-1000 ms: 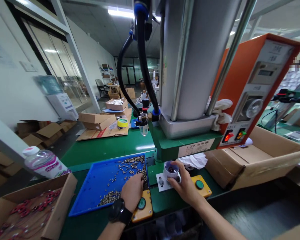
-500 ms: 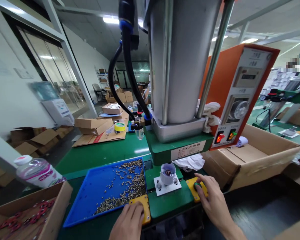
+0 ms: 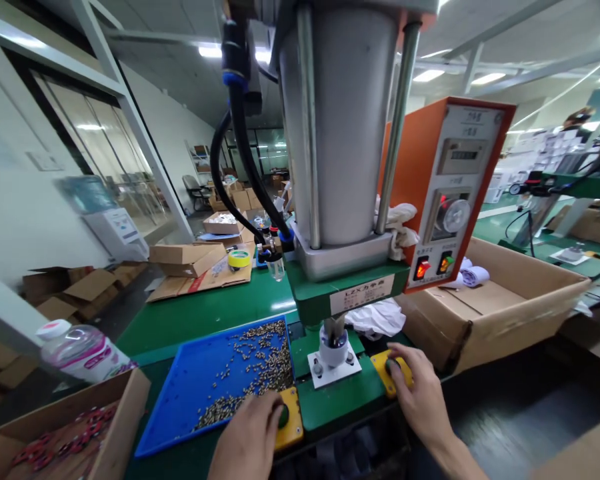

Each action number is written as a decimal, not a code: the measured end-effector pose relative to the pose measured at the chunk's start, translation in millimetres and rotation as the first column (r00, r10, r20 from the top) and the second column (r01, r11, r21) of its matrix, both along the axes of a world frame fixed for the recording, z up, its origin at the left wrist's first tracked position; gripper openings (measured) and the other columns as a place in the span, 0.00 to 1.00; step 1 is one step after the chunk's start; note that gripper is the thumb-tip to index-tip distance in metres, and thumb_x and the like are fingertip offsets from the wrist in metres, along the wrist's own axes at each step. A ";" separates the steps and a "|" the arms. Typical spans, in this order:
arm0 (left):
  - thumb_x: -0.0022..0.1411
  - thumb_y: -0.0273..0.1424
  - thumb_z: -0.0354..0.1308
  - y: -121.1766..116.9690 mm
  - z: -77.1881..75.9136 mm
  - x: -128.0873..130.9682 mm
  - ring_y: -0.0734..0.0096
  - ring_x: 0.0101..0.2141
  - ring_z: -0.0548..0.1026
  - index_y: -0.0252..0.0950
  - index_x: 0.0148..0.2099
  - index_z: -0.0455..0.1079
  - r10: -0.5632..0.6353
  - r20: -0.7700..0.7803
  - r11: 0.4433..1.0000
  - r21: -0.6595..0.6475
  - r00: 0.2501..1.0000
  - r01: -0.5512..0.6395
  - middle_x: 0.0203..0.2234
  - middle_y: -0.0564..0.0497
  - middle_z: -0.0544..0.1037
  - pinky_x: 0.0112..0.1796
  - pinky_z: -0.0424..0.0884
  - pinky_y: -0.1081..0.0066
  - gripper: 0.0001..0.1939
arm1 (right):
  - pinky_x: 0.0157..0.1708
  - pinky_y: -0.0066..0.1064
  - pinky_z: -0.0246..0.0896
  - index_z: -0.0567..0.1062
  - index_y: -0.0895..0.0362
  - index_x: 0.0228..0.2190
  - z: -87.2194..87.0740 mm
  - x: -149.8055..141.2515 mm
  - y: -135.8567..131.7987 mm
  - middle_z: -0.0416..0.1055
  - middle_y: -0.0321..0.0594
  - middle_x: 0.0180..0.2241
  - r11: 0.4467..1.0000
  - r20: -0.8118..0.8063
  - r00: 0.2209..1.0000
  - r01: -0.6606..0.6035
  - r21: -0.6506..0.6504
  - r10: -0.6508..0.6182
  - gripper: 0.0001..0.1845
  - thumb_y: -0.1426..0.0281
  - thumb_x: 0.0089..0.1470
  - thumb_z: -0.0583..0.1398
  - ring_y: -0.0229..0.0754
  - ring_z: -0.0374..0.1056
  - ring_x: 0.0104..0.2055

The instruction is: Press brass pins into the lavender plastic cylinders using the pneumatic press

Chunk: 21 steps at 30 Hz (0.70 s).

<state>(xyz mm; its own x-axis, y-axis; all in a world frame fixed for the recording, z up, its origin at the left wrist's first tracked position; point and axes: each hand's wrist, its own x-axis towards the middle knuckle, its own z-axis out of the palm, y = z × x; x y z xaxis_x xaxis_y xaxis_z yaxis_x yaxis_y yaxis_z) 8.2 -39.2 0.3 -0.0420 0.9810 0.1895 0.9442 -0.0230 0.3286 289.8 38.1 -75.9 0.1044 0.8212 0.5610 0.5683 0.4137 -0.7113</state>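
Note:
My left hand (image 3: 250, 432) rests at the left yellow button box (image 3: 293, 420). Its thumb lies beside the green button (image 3: 283, 416), and the hand holds nothing. At the right yellow box (image 3: 381, 375), my right hand (image 3: 423, 390) has its thumb at another green button (image 3: 392, 367), with the other fingers stretched out over the far side. Between the hands stands a pneumatic press (image 3: 340, 147). Its metal ram (image 3: 334, 328) reaches down into a white cup-shaped holder (image 3: 333, 353), bolted to a white plate (image 3: 325, 377). What lies under the ram is hidden.
A blue tray (image 3: 180, 373) of small metal pieces lies left, by a cardboard box (image 3: 135, 407) with red parts and a bottle (image 3: 80, 350). An orange control box (image 3: 445, 193) and a large carton (image 3: 520, 333) stand right. White cloth (image 3: 377, 317) lies behind the holder.
The press ram has come down into the white holder. My left hand has shifted slightly left, uncovering its green button. My right hand stays at its button. The view has shifted slightly.

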 end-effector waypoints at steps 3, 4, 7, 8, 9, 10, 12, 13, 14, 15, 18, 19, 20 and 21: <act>0.64 0.38 0.47 20.0 28.9 4.1 0.65 0.39 0.76 0.43 0.41 0.71 -0.009 0.077 0.995 0.097 0.997 0.002 0.37 0.52 0.79 0.42 0.71 0.67 0.12 | 0.52 0.45 0.60 0.57 0.51 0.57 35.0 -23.2 10.8 0.67 0.44 0.50 0.979 -0.150 0.968 -0.203 -0.003 0.201 0.29 0.65 0.56 0.58 0.47 0.65 0.52; 0.64 0.37 0.48 27.8 37.3 7.2 0.66 0.39 0.76 0.43 0.41 0.72 -0.021 0.086 0.994 0.113 0.996 0.011 0.37 0.52 0.79 0.42 0.71 0.67 0.12 | 0.55 0.44 0.59 0.53 0.51 0.60 44.3 -33.3 15.5 0.64 0.45 0.54 0.956 -0.158 0.944 -0.293 0.015 0.291 0.36 0.65 0.54 0.60 0.47 0.63 0.55; 0.62 0.34 0.50 48.9 57.1 19.1 0.67 0.40 0.76 0.42 0.41 0.72 -0.046 0.100 0.993 0.113 0.994 0.035 0.38 0.53 0.80 0.43 0.70 0.68 0.10 | 0.55 0.42 0.58 0.55 0.52 0.59 61.6 -61.6 27.4 0.64 0.45 0.56 0.886 -0.168 0.872 -0.462 0.025 0.459 0.37 0.67 0.49 0.63 0.48 0.62 0.56; 0.61 0.33 0.50 54.0 61.6 22.7 0.67 0.40 0.76 0.42 0.41 0.72 -0.048 0.105 0.994 0.099 0.993 0.038 0.38 0.54 0.80 0.44 0.69 0.69 0.10 | 0.54 0.41 0.60 0.60 0.53 0.56 64.3 -68.6 29.5 0.67 0.44 0.52 0.876 -0.181 0.860 -0.482 0.017 0.477 0.33 0.67 0.49 0.63 0.48 0.64 0.54; 0.60 0.32 0.51 58.1 65.1 25.7 0.68 0.40 0.76 0.42 0.41 0.72 -0.048 0.111 0.996 0.081 0.993 0.039 0.38 0.54 0.80 0.44 0.69 0.69 0.10 | 0.51 0.39 0.62 0.64 0.53 0.52 66.0 -73.8 30.4 0.70 0.42 0.49 0.872 -0.195 0.854 -0.489 0.010 0.482 0.28 0.67 0.50 0.62 0.47 0.67 0.51; 0.59 0.31 0.51 61.1 67.7 28.0 0.68 0.40 0.76 0.42 0.40 0.72 -0.048 0.120 0.997 0.063 0.992 0.041 0.38 0.54 0.80 0.44 0.69 0.69 0.10 | 0.49 0.37 0.64 0.66 0.53 0.49 66.8 -77.2 30.3 0.72 0.41 0.46 0.873 -0.213 0.852 -0.489 0.004 0.478 0.24 0.67 0.50 0.62 0.46 0.68 0.48; 0.59 0.30 0.52 65.3 70.5 31.1 0.68 0.39 0.76 0.42 0.39 0.72 -0.060 0.146 0.998 0.041 0.987 0.055 0.37 0.54 0.80 0.44 0.69 0.69 0.09 | 0.45 0.34 0.65 0.66 0.54 0.48 66.3 -80.0 28.4 0.73 0.40 0.43 0.878 -0.254 0.850 -0.479 -0.003 0.462 0.23 0.68 0.50 0.62 0.45 0.70 0.45; 0.59 0.31 0.52 67.0 71.2 32.3 0.68 0.38 0.76 0.42 0.39 0.72 -0.074 0.164 0.997 0.040 0.984 0.068 0.36 0.54 0.80 0.43 0.69 0.69 0.09 | 0.45 0.33 0.65 0.66 0.55 0.48 65.3 -80.1 27.2 0.74 0.40 0.42 0.880 -0.277 0.847 -0.475 -0.009 0.454 0.24 0.68 0.49 0.63 0.44 0.70 0.44; 0.59 0.31 0.51 68.6 71.7 33.8 0.68 0.37 0.76 0.41 0.38 0.72 -0.089 0.183 0.996 0.046 0.979 0.082 0.35 0.54 0.80 0.42 0.69 0.69 0.09 | 0.44 0.32 0.65 0.66 0.55 0.48 64.0 -79.9 26.2 0.74 0.39 0.42 0.880 -0.295 0.843 -0.474 -0.018 0.449 0.25 0.68 0.48 0.63 0.43 0.70 0.43; 0.60 0.32 0.51 70.5 72.3 35.8 0.69 0.37 0.76 0.41 0.38 0.72 -0.103 0.197 0.994 0.057 0.975 0.093 0.34 0.54 0.80 0.41 0.69 0.69 0.08 | 0.44 0.32 0.64 0.66 0.55 0.48 62.5 -79.8 25.6 0.74 0.38 0.41 0.878 -0.311 0.838 -0.478 -0.025 0.448 0.25 0.69 0.47 0.64 0.43 0.70 0.42; 0.61 0.34 0.51 77.9 75.4 45.5 0.69 0.34 0.76 0.40 0.35 0.72 -0.157 0.197 0.987 0.064 0.968 0.147 0.31 0.54 0.80 0.39 0.68 0.70 0.08 | 0.43 0.30 0.64 0.67 0.55 0.46 57.7 -81.0 25.7 0.73 0.37 0.41 0.869 -0.348 0.820 -0.493 -0.029 0.454 0.23 0.70 0.46 0.63 0.41 0.69 0.41; 0.61 0.34 0.51 81.0 76.8 49.9 0.69 0.34 0.76 0.40 0.34 0.72 -0.178 0.190 0.984 0.056 0.965 0.171 0.30 0.54 0.80 0.38 0.68 0.70 0.09 | 0.44 0.29 0.64 0.67 0.55 0.46 56.3 -82.0 26.2 0.73 0.36 0.41 0.868 -0.360 0.815 -0.496 -0.027 0.454 0.24 0.71 0.46 0.63 0.40 0.69 0.42; 0.61 0.34 0.51 84.1 78.3 54.6 0.69 0.34 0.76 0.40 0.34 0.72 -0.197 0.183 0.980 0.049 0.963 0.191 0.31 0.54 0.80 0.39 0.68 0.70 0.09 | 0.44 0.29 0.63 0.67 0.55 0.46 55.1 -82.9 26.7 0.73 0.36 0.41 0.867 -0.371 0.809 -0.498 -0.023 0.456 0.24 0.71 0.46 0.63 0.40 0.69 0.42; 0.61 0.33 0.52 87.1 79.6 59.4 0.69 0.36 0.76 0.40 0.35 0.72 -0.208 0.171 0.978 0.041 0.963 0.204 0.32 0.54 0.80 0.40 0.68 0.70 0.08 | 0.44 0.29 0.63 0.67 0.54 0.47 54.2 -83.8 27.2 0.72 0.36 0.41 0.864 -0.379 0.803 -0.502 -0.016 0.460 0.24 0.72 0.46 0.63 0.40 0.69 0.42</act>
